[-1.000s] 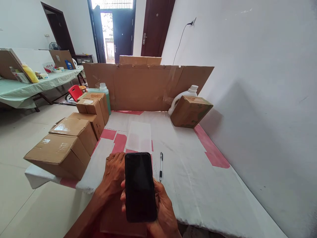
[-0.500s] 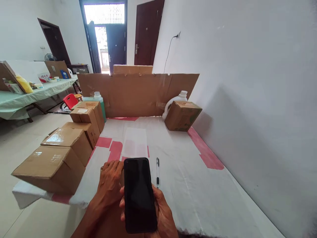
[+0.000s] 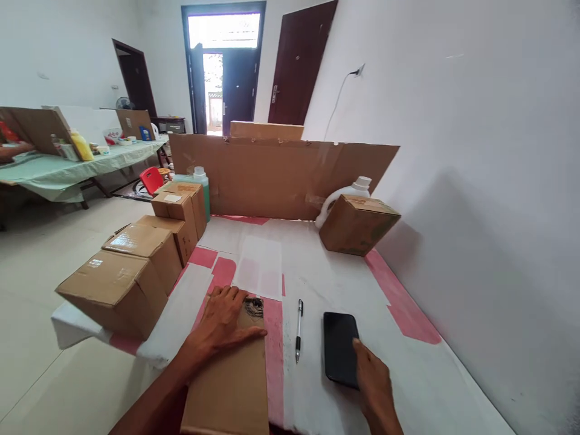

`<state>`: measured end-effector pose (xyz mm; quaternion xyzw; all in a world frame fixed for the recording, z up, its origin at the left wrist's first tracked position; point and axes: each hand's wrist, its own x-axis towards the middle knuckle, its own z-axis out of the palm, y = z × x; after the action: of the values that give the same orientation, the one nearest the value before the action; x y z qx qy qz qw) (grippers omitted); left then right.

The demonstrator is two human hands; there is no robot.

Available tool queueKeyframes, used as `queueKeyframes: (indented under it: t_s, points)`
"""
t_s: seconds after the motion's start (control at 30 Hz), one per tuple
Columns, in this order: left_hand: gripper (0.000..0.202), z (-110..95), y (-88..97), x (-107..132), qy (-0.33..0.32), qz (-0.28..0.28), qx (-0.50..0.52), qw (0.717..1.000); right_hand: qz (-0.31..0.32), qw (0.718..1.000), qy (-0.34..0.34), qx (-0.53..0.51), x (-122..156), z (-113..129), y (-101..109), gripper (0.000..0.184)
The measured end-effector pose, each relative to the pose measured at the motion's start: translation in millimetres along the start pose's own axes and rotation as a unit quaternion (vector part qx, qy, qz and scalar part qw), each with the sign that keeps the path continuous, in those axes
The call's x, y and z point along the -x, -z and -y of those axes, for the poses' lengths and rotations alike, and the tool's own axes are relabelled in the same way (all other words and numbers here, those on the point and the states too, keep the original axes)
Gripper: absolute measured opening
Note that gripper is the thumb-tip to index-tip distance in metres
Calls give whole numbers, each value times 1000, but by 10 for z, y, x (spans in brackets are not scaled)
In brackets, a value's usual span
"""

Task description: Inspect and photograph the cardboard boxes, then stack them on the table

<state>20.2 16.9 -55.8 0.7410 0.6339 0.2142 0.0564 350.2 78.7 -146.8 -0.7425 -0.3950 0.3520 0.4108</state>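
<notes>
My left hand (image 3: 224, 323) lies flat with fingers spread on a flat piece of cardboard (image 3: 231, 386) at the near edge of the white-covered table (image 3: 317, 272). A black phone (image 3: 339, 347) lies screen up on the table, to the right of a pen (image 3: 298, 329). My right hand (image 3: 376, 386) grips the phone's near right corner, thumb on top.
Several sealed cardboard boxes (image 3: 115, 290) line the table's left edge. Another box (image 3: 357, 223) sits at the back right by a white jug (image 3: 351, 188). A cardboard wall (image 3: 272, 175) and a green bottle (image 3: 202, 181) stand at the back. A white wall runs along the right.
The phone, held up in my right hand before, now lies on the table right of the pen. My left hand has stayed on the cardboard. The view shifted slightly.
</notes>
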Motion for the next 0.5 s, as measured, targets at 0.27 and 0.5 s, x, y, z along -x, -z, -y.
queueKeyframes:
  t_s: [0.27, 0.5]
  points:
    - [61, 175, 48, 158, 44, -108, 154, 981, -14, 943, 93, 318, -41, -218, 101, 50]
    - [43, 562, -4, 922, 172, -192, 210, 943, -58, 875, 262, 403, 17, -256, 114, 64]
